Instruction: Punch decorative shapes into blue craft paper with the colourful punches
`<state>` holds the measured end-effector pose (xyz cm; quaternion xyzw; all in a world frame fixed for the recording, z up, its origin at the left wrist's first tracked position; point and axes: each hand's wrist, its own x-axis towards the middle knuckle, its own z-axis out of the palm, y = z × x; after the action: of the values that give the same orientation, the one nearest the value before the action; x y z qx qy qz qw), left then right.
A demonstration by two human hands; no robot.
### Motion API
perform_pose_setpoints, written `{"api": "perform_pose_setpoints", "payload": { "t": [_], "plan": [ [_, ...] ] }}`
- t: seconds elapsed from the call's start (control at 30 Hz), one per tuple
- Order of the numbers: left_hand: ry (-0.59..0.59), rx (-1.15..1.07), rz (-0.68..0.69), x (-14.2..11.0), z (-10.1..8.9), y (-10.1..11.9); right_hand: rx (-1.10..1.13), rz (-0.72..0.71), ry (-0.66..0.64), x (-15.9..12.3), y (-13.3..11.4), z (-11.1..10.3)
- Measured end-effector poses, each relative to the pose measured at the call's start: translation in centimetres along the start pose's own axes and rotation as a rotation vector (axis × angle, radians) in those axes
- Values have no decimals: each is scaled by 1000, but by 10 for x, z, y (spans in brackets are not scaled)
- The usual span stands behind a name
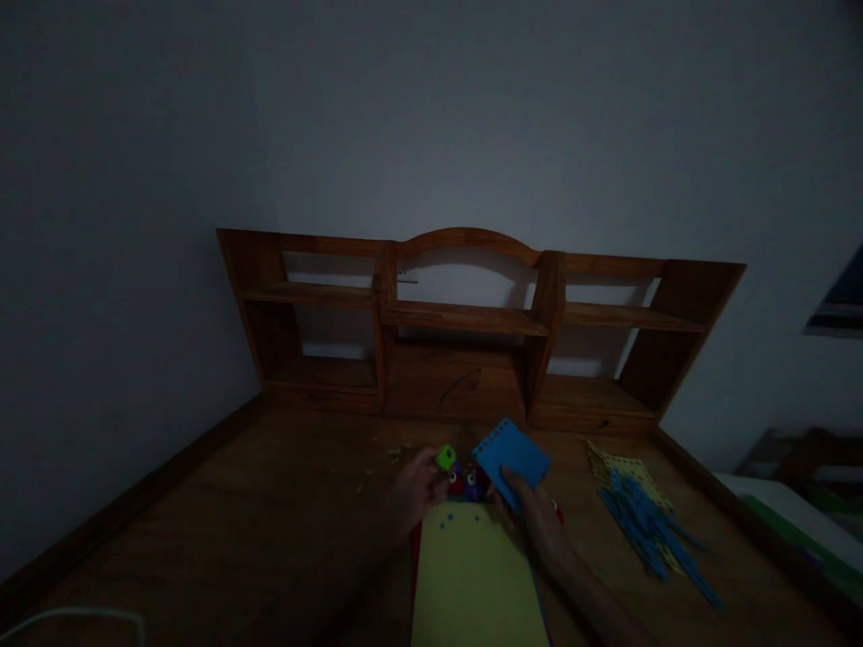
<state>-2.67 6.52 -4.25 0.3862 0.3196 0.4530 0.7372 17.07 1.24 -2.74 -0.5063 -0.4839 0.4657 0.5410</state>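
My left hand (419,488) is closed, pinching a small bright green block (446,457) with a dark round spot on its face. Blue paper (518,454), a squarish piece with a row of small holes along its upper left edge, is gripped in my right hand (529,510), thumb on top. The block and the paper are apart. Just beyond and between my hands stand small red (456,483) and purple (473,488) figures with round white eyes. Below my hands lies a yellow sheet (478,575) with a few tiny blue bits (450,518) near its far edge.
At the right lie a heap of blue paper strips (637,521) and yellow paper (630,469) with holed edges. Pale yellow scraps (397,451) are scattered left of centre. A wooden shelf unit (465,316) spans the desk's back. A pale cable (87,613) lies at lower left.
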Motion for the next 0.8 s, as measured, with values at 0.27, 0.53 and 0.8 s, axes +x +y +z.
{"api": "perform_pose_setpoints", "payload": {
  "t": [0.27,0.53,0.8],
  "plan": [
    [-87,102,73,-5,8,-2,-4,-13,-61,4,2,6],
    [-114,439,251,-8,8,-9,41,-38,42,11,9,-3],
    [-95,229,165,-14,9,-7,281,39,52,10,6,1]
  ]
}}
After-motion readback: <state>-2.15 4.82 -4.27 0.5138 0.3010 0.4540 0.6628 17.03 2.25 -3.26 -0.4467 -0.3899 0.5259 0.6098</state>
